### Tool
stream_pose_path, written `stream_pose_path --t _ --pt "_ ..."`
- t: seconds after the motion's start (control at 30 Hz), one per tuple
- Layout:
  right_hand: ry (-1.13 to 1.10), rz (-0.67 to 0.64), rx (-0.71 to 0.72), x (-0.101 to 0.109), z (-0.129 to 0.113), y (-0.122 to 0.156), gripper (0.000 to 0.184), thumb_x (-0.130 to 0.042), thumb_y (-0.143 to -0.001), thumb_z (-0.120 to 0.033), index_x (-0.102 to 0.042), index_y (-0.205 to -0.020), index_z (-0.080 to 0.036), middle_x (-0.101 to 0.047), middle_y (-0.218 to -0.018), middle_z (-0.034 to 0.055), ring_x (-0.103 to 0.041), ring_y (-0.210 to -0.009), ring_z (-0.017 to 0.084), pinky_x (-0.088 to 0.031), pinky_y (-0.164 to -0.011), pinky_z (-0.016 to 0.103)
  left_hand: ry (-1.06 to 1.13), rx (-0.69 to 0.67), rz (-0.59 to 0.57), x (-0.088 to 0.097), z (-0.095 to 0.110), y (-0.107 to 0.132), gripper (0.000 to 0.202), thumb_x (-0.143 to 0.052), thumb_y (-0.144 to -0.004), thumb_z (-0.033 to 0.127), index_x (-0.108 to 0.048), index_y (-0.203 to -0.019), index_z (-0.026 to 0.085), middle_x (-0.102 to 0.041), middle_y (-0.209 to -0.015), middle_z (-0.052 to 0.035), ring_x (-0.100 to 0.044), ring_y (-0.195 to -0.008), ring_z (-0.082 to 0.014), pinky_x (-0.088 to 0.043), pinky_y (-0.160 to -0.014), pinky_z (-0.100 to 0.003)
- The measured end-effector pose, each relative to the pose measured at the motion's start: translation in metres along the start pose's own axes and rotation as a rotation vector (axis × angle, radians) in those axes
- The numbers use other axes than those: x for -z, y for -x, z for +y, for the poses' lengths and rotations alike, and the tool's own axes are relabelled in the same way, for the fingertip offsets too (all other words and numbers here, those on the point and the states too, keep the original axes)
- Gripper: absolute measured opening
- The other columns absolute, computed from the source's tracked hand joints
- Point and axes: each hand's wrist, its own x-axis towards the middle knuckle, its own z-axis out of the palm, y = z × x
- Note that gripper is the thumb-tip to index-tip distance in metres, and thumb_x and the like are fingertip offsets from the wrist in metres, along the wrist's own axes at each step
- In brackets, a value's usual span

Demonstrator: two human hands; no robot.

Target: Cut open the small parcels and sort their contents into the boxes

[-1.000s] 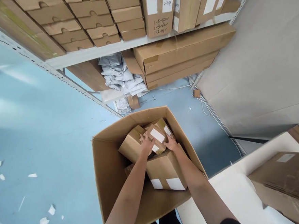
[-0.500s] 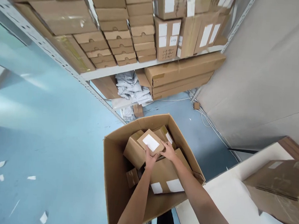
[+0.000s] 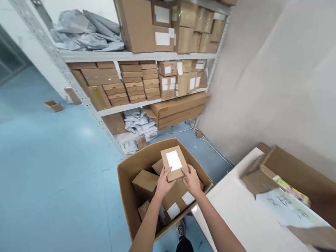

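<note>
A small flat cardboard box (image 3: 170,157) with a white label on top is held in both hands above a large open carton (image 3: 126,200). My left hand (image 3: 164,184) grips its near left corner, thumb on the top face. At the near right corner, my right hand (image 3: 191,180) is closed on the same box. Below, inside the carton, lie several brown boxes: one (image 3: 145,182) at the left, and a larger one (image 3: 177,197) with white labels under my hands. My wrists and the held box hide part of the contents.
Ahead stands a metal shelf rack (image 3: 138,56) stacked with cardboard boxes and grey plastic mailers (image 3: 88,30). To the right is a white table (image 3: 236,215) bearing an open carton (image 3: 297,169). A small open box (image 3: 54,105) lies on the blue floor at left.
The small labelled box has been lifted up from among the boxes in the carton, with both hands on it. The view has tilted up, bringing the upper shelf in sight.
</note>
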Motion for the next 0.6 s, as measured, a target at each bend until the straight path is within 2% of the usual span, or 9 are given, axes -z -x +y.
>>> stream_pose_path --t 0.1,0.23,0.33,0.43,0.53,0.6 --pt "0.077 0.097 -0.116 0.043 0.003 0.058 0.065 -0.07 -0.083 -0.012 -0.059 -0.144 -0.032 -0.044 -0.152 0.0132 -0.052 -0.129 0.034 -0.056 -0.1 0.052 0.08 -0.128 -0.169 -0.016 0.041 0.02 0.077 -0.077 -0.077 0.019 -0.054 -0.149 0.032 -0.032 -0.168 -0.0087 -0.037 -0.152 -0.0316 -0.041 -0.121 -0.047" --pt "0.146 0.24 -0.291 0.098 0.016 0.151 0.064 -0.07 -0.083 -0.012 -0.059 -0.143 -0.031 -0.047 -0.15 0.014 -0.054 -0.127 0.034 -0.054 -0.103 0.055 0.139 -0.264 -0.371 -0.067 0.097 0.057 0.08 -0.081 -0.074 0.02 -0.055 -0.148 0.032 -0.033 -0.168 -0.0089 -0.044 -0.148 -0.0335 -0.043 -0.12 -0.047" --pt "0.203 0.341 -0.441 0.134 0.031 0.224 0.061 -0.069 -0.084 -0.013 -0.059 -0.142 -0.031 -0.047 -0.15 0.0132 -0.054 -0.124 0.033 -0.054 -0.102 0.053 0.181 -0.345 -0.534 -0.119 0.142 0.09 0.077 -0.081 -0.076 0.021 -0.056 -0.148 0.032 -0.035 -0.166 -0.0087 -0.047 -0.146 -0.0329 -0.044 -0.119 -0.044" --pt "0.249 0.42 -0.579 0.162 0.051 0.293 0.054 -0.065 -0.087 -0.014 -0.062 -0.139 -0.029 -0.049 -0.148 0.0126 -0.053 -0.123 0.032 -0.053 -0.102 0.051 0.172 -0.426 -0.697 -0.176 0.182 0.126 0.071 -0.076 -0.08 0.019 -0.057 -0.147 0.03 -0.036 -0.167 -0.0086 -0.042 -0.15 -0.0313 -0.038 -0.123 -0.045" --pt "0.267 0.464 -0.704 0.175 0.081 0.358 0.048 -0.061 -0.089 -0.014 -0.065 -0.135 -0.027 -0.053 -0.144 0.0127 -0.053 -0.12 0.032 -0.053 -0.102 0.051 0.156 -0.465 -0.836 -0.237 0.209 0.165 0.067 -0.072 -0.081 0.018 -0.058 -0.146 0.027 -0.037 -0.167 -0.0092 -0.038 -0.152 -0.0297 -0.034 -0.125 -0.045" --pt "0.263 0.459 -0.787 0.175 0.104 0.401 0.047 -0.057 -0.09 -0.013 -0.065 -0.135 -0.026 -0.056 -0.142 0.0127 -0.053 -0.122 0.032 -0.051 -0.104 0.051 0.131 -0.428 -0.895 -0.278 0.216 0.196 0.07 -0.071 -0.079 0.017 -0.056 -0.147 0.026 -0.037 -0.167 -0.0091 -0.037 -0.153 -0.0284 -0.033 -0.126 -0.044"
